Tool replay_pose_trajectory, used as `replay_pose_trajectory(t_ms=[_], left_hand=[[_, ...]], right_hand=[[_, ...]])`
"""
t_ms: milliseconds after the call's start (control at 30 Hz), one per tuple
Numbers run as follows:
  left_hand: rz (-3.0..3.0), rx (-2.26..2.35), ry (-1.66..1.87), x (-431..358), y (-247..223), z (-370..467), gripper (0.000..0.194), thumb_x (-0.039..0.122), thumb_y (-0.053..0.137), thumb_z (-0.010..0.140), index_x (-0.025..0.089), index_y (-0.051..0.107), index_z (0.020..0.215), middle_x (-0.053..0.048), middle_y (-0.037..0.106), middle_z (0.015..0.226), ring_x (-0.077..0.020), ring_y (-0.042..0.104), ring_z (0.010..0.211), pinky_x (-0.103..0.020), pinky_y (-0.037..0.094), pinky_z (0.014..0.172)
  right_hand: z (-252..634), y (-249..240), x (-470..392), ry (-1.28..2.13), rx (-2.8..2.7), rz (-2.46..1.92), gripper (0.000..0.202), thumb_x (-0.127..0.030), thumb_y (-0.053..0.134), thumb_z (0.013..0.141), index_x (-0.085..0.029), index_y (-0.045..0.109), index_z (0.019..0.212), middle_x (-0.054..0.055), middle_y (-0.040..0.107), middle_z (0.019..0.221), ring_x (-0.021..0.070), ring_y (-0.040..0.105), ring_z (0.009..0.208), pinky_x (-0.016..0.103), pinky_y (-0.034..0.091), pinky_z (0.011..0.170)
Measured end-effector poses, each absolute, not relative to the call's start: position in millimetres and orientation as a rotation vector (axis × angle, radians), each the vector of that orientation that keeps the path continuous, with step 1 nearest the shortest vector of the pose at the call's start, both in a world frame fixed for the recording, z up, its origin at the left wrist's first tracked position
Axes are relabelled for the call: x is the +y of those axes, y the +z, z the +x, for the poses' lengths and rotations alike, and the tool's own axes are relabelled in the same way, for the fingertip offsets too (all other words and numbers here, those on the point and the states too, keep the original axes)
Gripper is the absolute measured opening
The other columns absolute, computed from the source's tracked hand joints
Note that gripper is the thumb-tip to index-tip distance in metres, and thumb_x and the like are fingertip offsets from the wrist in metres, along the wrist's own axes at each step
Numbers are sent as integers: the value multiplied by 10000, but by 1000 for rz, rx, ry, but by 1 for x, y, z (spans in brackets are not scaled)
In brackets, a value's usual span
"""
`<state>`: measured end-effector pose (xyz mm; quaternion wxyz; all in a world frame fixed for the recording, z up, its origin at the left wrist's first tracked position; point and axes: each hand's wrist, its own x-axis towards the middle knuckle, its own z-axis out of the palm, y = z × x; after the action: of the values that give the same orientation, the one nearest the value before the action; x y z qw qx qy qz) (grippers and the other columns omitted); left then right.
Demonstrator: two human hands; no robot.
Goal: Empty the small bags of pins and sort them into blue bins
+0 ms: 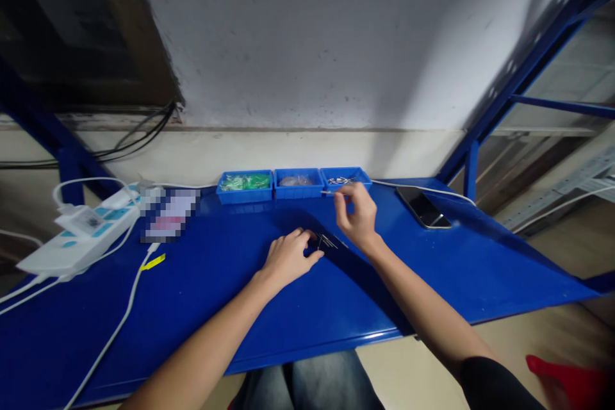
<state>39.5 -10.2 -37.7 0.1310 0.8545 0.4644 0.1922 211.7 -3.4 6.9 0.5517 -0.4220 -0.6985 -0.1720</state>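
Note:
My right hand [356,213] is raised just in front of the right-hand blue bin [346,177], its fingers closed in a pinch. A thin metal pin [328,192] sticks out to the left from the fingertips; whether it has a head or thread is too small to tell. My left hand [288,257] rests on the blue table [269,327], thumb and fingers apart. Right beside its fingertips lie several similar thin metal pins [328,241], roughly side by side. More shiny metal pieces lie in the right-hand bin.
The middle bin [298,184] holds small clear pieces, the left bin [245,186] green and clear packets. A black phone [423,207] lies at the right. On the left are a white power strip [81,240], a blurred-out device [169,216] and a white cable [125,314]. A wall stands behind.

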Motion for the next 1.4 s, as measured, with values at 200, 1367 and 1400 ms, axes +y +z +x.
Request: replay_pose_trajectory(t_ms=[200, 1367, 1400], left_hand=[[2432, 1353, 555, -2, -39, 36, 125, 275, 537, 811, 255, 634, 889, -39, 635, 959, -203, 632, 764, -277, 400, 585], [2232, 1340, 986, 29, -49, 16, 315, 324, 420, 901, 187, 594, 677, -33, 675, 732, -166, 626, 702, -259, 418, 644], [2215, 1338, 985, 28, -48, 17, 331, 334, 418, 902, 185, 582, 657, -29, 672, 714, -162, 626, 689, -255, 416, 633]], right_hand=[[238, 57, -16, -927, -1179, -816, 74, -246, 450, 902, -261, 484, 965, 44, 496, 776, 196, 519, 742, 376, 439, 680], [199, -32, -9, 11, -2254, -1141, 197, -329, 472, 900, -181, 602, 919, 77, 610, 848, 195, 511, 769, 331, 403, 730], [198, -34, -9, 1, -2256, -1144, 199, -317, 456, 909, -181, 601, 903, 75, 608, 829, 192, 507, 757, 325, 400, 720]])
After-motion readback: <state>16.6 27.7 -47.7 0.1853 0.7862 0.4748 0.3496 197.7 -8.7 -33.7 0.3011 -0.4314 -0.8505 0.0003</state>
